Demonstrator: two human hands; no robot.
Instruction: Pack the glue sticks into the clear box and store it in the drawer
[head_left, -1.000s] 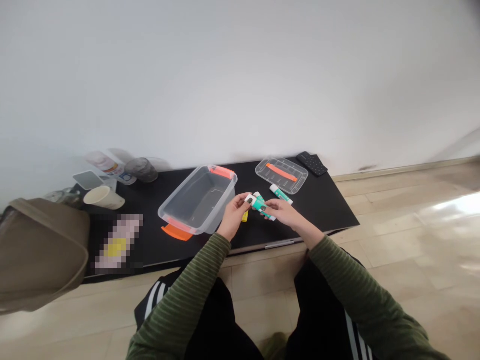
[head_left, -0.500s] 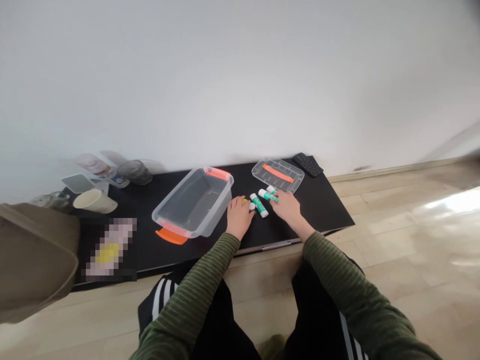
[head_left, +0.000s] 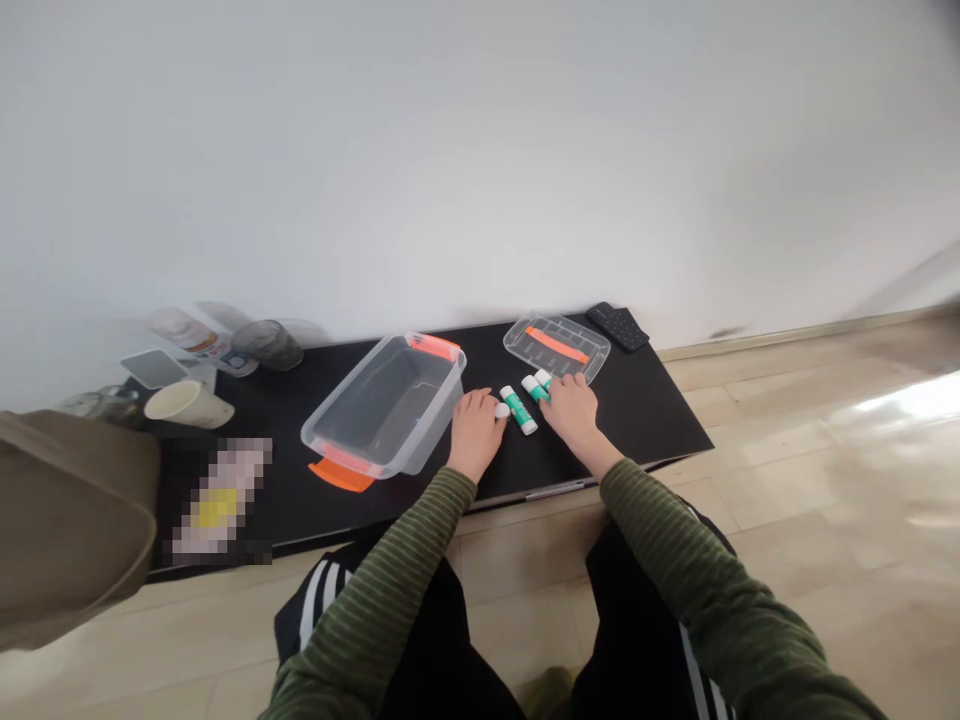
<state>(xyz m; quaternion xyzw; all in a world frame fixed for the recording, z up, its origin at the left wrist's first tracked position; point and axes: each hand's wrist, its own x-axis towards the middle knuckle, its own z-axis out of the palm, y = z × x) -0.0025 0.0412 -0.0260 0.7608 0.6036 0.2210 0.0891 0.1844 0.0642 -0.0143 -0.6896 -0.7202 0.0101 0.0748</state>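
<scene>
My left hand (head_left: 474,432) is closed beside the clear box, its fingers curled round a glue stick (head_left: 502,411). Only the white round end of that stick shows; its body is hidden. A green glue stick (head_left: 518,411) with white ends lies on the black cabinet top between my hands. To its right, two more green and white glue sticks (head_left: 537,386) lie side by side under my right hand (head_left: 572,411). That hand is closed over them, fingers bent, covering their lower ends.
A clear plastic box (head_left: 420,440) with orange latches stands left of my hands. Its clear lid (head_left: 600,345) with an orange handle lies behind my right hand, near a black dotted object (head_left: 626,328). Farther left are a paper cup (head_left: 191,405), a bottle (head_left: 195,335) and a dark glass (head_left: 268,344).
The glue sticks at my right hand have shifted slightly right and now sit closer together. The yellow bit by my left fingers no longer shows. The left hand barely moved.
</scene>
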